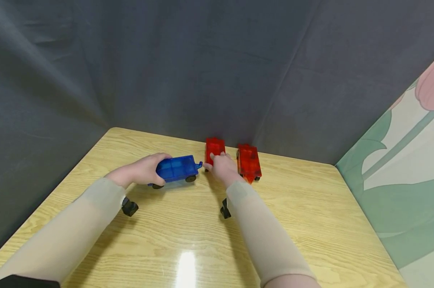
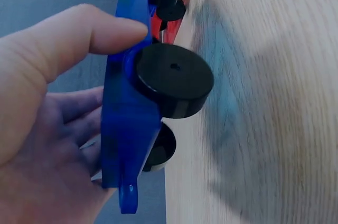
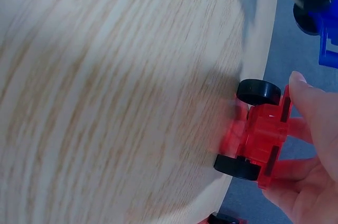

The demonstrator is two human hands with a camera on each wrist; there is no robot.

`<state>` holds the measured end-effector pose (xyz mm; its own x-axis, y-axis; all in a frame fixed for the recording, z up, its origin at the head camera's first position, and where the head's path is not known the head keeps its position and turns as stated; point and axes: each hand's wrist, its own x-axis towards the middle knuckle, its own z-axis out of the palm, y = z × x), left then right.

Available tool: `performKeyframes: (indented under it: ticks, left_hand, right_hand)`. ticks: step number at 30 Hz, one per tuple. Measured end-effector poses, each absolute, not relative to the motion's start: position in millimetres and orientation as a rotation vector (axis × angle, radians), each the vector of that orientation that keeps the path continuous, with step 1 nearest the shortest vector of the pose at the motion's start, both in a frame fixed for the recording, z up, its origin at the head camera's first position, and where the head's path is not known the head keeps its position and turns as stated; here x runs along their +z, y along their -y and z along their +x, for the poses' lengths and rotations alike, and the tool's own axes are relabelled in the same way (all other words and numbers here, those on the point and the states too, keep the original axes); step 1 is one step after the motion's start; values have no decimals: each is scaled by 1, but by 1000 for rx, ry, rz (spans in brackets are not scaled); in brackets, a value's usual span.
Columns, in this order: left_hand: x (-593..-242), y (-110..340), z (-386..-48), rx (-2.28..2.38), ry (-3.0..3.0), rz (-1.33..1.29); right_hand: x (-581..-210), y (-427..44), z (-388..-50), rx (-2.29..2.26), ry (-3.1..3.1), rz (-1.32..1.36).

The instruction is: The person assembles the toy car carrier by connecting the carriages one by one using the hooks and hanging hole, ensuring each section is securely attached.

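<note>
My left hand [image 1: 145,170] grips the rear end of a blue toy wagon [image 1: 177,169], thumb on one side and fingers on the other. In the left wrist view its black wheels [image 2: 177,78] hang above the table, clear of their shadow. The wagon's hook [image 1: 199,165] points toward my right hand [image 1: 225,170]. That hand holds the near end of a red toy wagon [image 1: 215,145], with thumb and fingers at opposite sides. From the right wrist, the red wagon's underside [image 3: 264,134] and two black wheels show. A second red toy wagon [image 1: 249,160] stands just to the right.
The wooden table [image 1: 303,216] reaches back to a dark grey curtain [image 1: 202,72] behind the wagons. At the right hangs a cloth with a flower pattern [image 1: 400,160]. Black wrist devices [image 1: 129,207] sit under both forearms.
</note>
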<state>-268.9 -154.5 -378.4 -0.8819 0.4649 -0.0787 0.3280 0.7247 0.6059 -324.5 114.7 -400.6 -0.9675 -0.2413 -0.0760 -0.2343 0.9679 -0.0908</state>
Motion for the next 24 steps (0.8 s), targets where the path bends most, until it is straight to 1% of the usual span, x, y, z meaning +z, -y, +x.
performKeyframes:
  ticks: [11, 24]
  left_hand:
    - [-377, 155, -257, 828, -2584, 690]
    - [-384, 159, -257, 742, -2495, 749]
  right_hand:
    - [-401, -114, -324, -123, -3031, -348]
    - [-402, -114, -325, -107, -3032, -391]
